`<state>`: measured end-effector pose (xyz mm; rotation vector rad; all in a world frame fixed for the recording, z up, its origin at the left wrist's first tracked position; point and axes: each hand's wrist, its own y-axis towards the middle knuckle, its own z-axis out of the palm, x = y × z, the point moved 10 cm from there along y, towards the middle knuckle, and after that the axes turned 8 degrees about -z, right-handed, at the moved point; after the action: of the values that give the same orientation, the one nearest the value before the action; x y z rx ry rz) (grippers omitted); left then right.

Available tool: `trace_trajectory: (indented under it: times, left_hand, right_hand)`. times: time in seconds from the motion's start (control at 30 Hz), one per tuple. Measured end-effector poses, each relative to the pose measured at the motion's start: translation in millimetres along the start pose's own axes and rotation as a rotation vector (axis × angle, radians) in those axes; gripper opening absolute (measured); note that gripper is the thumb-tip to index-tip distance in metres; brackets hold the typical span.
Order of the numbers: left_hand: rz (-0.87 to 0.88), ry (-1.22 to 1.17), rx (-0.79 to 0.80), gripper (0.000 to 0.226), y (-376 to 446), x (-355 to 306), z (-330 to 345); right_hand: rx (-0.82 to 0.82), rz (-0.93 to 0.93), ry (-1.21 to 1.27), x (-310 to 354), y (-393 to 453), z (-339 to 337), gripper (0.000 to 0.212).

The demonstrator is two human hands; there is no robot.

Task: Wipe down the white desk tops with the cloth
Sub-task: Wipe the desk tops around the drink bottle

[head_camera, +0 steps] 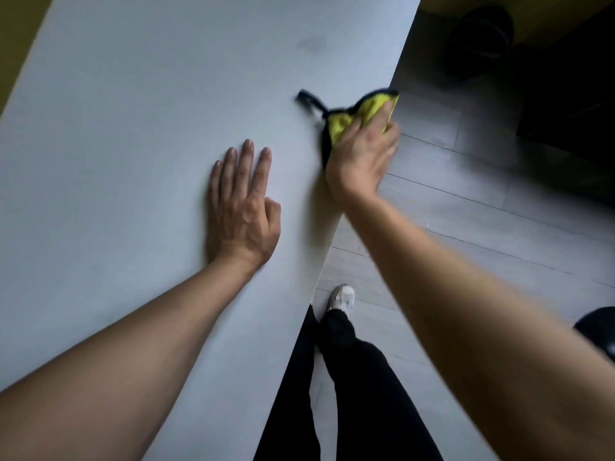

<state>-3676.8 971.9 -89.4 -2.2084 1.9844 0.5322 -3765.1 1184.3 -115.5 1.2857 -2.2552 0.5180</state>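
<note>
The white desk top (133, 128) fills the left and middle of the view. My left hand (241, 207) lies flat on it, fingers straight and palm down. My right hand (361, 154) grips a yellow cloth with black trim (342, 121) at the desk's right edge, fingers curled over it. A black loop of the cloth sticks out to the left onto the desk. The hand and cloth are blurred. A faint dark smudge (307, 43) marks the desk farther back.
The desk's right edge (362, 181) runs diagonally from top right to bottom centre. Beyond it lies grey plank floor (482, 211), with my leg in black trousers and a white shoe (342, 297). Dark objects stand at the top right (482, 34) and at the right edge (599, 327).
</note>
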Motion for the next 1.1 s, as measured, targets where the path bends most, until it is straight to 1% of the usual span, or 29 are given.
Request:
trace_trajectory:
  times: [0.07, 0.13, 0.23, 0.33, 0.43, 0.57, 0.63, 0.7, 0.8, 0.9, 1.0, 1.1]
  left_hand:
    - [-0.003, -0.004, 0.008, 0.070, -1, 1, 0]
    - [0.002, -0.001, 0.013, 0.069, -1, 2, 1]
    - [-0.002, 0.009, 0.036, 0.065, -5, 5, -1]
    - [-0.023, 0.024, 0.062, 0.063, -34, 14, -9]
    - [-0.027, 0.058, 0.121, 0.066, -98, 34, -28]
    - [-0.033, 0.129, 0.182, 0.066, -176, 62, -48]
    - [-0.019, 0.145, 0.191, 0.065, -191, 69, -50]
    - [-0.016, 0.127, 0.175, 0.064, -190, 70, -52]
    - [-0.017, 0.101, 0.157, 0.064, -188, 70, -52]
    - [-0.021, 0.089, 0.149, 0.065, -190, 72, -52]
    - [-0.018, 0.084, 0.145, 0.065, -188, 73, -50]
    - [-0.021, 0.090, 0.144, 0.065, -188, 75, -49]
  right_hand:
    - [-0.004, -0.004, -0.068, 7, 32, 2, 0.062]
    - [-0.015, -0.008, -0.106, 9, 43, 5, 0.061]
    - [-0.019, -0.013, -0.125, 11, 45, 5, 0.060]
    - [0.008, -0.024, -0.075, 9, 30, -1, 0.060]
    - [0.008, -0.044, -0.008, -5, -40, -3, 0.062]
    - [0.046, -0.048, 0.078, -34, -177, -7, 0.063]
    - [0.096, -0.067, 0.100, -44, -228, -8, 0.064]
    - [0.138, -0.073, 0.098, -47, -245, -5, 0.065]
    - [0.102, -0.038, 0.084, -42, -207, -4, 0.065]
    - [0.035, -0.022, 0.065, -29, -132, -1, 0.064]
    - [0.035, -0.012, -0.005, -18, -73, 3, 0.063]
    - [0.031, -0.018, -0.020, -15, -62, 4, 0.062]
